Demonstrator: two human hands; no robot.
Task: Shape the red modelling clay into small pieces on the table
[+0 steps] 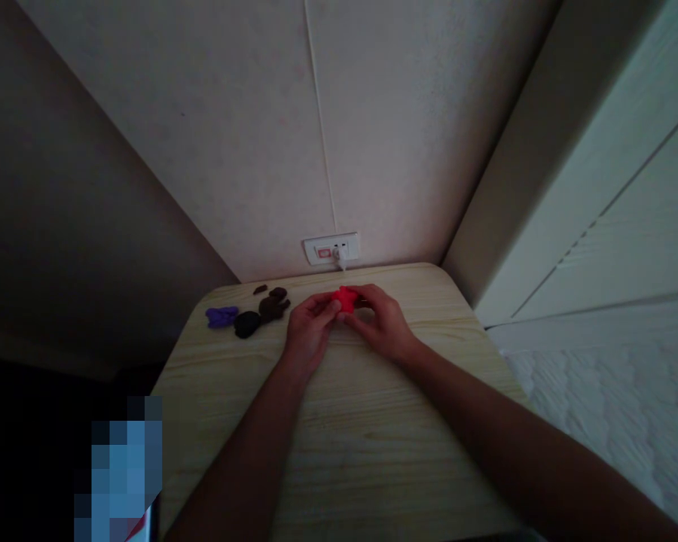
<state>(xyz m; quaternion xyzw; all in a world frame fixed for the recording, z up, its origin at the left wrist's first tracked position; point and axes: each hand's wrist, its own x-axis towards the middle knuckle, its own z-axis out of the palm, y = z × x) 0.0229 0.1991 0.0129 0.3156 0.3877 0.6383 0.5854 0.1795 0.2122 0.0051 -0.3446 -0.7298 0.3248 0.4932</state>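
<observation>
A small lump of bright red modelling clay (346, 300) is held between both hands, just above the far part of the wooden table (339, 436). My left hand (308, 331) pinches its left side with thumb and fingers. From the right, my right hand (385, 324) grips it with thumb and fingertips. To the left of my left hand lie a black lump (247, 324), brown pieces (272, 307) and a purple lump (222, 317), which look like clay too.
Behind the table, a wall socket (331, 248) has a white plug in it and a cable running up the wall. A pale cabinet (587, 218) and a white quilted surface (610, 406) are at the right. A blurred-out screen (127, 474) stands at the lower left.
</observation>
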